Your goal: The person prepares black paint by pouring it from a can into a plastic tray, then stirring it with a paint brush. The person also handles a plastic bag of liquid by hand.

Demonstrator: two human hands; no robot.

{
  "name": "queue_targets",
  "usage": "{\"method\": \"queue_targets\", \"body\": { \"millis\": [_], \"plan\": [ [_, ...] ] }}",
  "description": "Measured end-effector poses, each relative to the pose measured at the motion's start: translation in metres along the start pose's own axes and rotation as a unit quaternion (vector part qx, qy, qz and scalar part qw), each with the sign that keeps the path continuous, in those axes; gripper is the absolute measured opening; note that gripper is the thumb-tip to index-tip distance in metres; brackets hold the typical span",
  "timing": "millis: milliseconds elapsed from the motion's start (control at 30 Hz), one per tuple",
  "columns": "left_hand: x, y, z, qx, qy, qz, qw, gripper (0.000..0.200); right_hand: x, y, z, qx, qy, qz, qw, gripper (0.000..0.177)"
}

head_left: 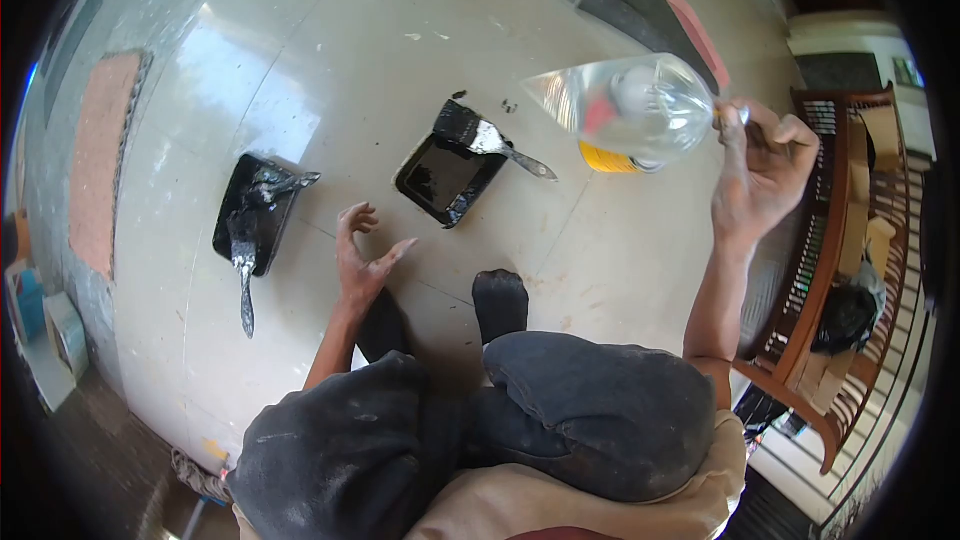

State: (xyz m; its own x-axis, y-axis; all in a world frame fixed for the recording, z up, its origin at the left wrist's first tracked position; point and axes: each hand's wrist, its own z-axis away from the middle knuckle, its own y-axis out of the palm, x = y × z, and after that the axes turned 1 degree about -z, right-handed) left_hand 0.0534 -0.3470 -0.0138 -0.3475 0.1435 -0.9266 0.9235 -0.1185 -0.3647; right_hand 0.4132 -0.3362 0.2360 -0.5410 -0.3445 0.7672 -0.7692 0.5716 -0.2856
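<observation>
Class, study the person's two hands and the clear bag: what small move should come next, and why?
Probably bring the left hand across to support the clear plastic bag. The right hand alone grips it at one end, the bag looks bulging, and the left hand is open, seemingly empty and well apart from it.

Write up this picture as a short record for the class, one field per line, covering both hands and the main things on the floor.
Left hand: open, empty
Right hand: holding the gathered neck of a clear plastic bag
Centre: black tray with dark liquid; one paintbrush across its far right corner
Left side: second black tray; a paintbrush lies over its near edge, handle toward the person
Partly hidden: yellow container, behind the bag
Bag contents: cannot tell
</observation>
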Motion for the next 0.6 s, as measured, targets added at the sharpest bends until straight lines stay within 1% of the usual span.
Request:
{"method": "queue_targets", "body": {
  "millis": [67,100,200,233,267,333,400,467,500,600],
  "plan": [
    [-0.017,-0.008,-0.001,0.007,0.068,-0.013,0.998,0.060,0.027,-0.014,0.011,-0.006,0.021,0.009,1.000,0.040],
    [-0.027,-0.009,-0.004,0.011,0.104,-0.016,0.994,0.051,0.034,-0.020,0.020,0.003,0.011,0.020,1.000,0.041],
    [-0.056,-0.006,-0.015,0.076,0.219,0.008,0.973,0.037,0.044,-0.034,0.056,0.016,0.060,0.050,0.997,0.041],
    [-0.074,-0.001,-0.022,0.099,0.245,0.021,0.964,0.032,0.043,-0.037,0.071,0.009,0.098,0.052,0.994,0.041],
    [-0.086,0.007,-0.026,0.138,0.244,0.043,0.959,0.031,0.039,-0.038,0.087,0.003,0.135,0.050,0.990,0.041],
    [-0.105,0.027,-0.031,0.213,0.242,0.084,0.943,0.028,0.031,-0.040,0.124,0.005,0.186,0.096,0.978,0.037],
    [-0.119,0.059,-0.032,0.258,0.249,0.118,0.926,0.029,0.021,-0.039,0.163,-0.006,0.253,0.152,0.955,0.033],
    [-0.137,0.087,-0.030,0.345,0.219,0.125,0.904,0.030,0.009,-0.036,0.190,0.011,0.257,0.182,0.949,0.030],
    [-0.145,0.102,-0.027,0.362,0.223,0.123,0.897,0.032,0.004,-0.036,0.199,0.021,0.258,0.197,0.946,0.028],
    [-0.158,0.145,-0.018,0.400,0.239,0.121,0.877,0.041,-0.004,-0.041,0.214,-0.002,0.309,0.178,0.934,0.033]
  ]
}}
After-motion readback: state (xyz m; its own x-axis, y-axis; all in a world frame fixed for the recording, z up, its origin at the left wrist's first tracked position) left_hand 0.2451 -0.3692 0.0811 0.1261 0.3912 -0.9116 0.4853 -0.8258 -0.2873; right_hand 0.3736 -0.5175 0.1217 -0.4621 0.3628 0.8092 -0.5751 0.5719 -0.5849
